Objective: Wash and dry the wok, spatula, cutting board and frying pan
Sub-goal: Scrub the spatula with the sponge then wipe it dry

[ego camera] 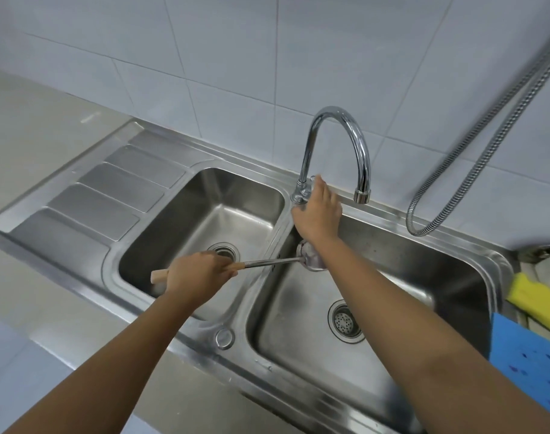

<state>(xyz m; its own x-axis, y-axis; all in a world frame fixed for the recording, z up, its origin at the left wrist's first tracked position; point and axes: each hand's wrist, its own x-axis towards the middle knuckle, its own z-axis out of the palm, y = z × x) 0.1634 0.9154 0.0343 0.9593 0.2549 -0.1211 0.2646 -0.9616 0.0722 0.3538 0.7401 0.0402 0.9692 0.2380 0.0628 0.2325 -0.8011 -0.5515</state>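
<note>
Arms, two and bare, reach in over the near edge of the shiny steel sink (201,343) with two bowls. Just past its right edge lie a blue cloth with dark dots (527,364) and a yellow sponge (537,300).

The left hand (198,272) is over the left bowl, near its drain. Its fingers are curled tight round the wooden handle of the long metal spatula (267,262). The spatula crosses the wall between the bowls. Its wide end is over the far left corner of the right bowl, partly hidden by the right wrist.

The right hand (317,211) is at the sink's far edge, at the foot of the bent shiny tap (339,120). Its fingers lie close together there, but it is not clear if they curl round anything. A silver hose (486,145) hangs by the white tile wall (236,51).
</note>
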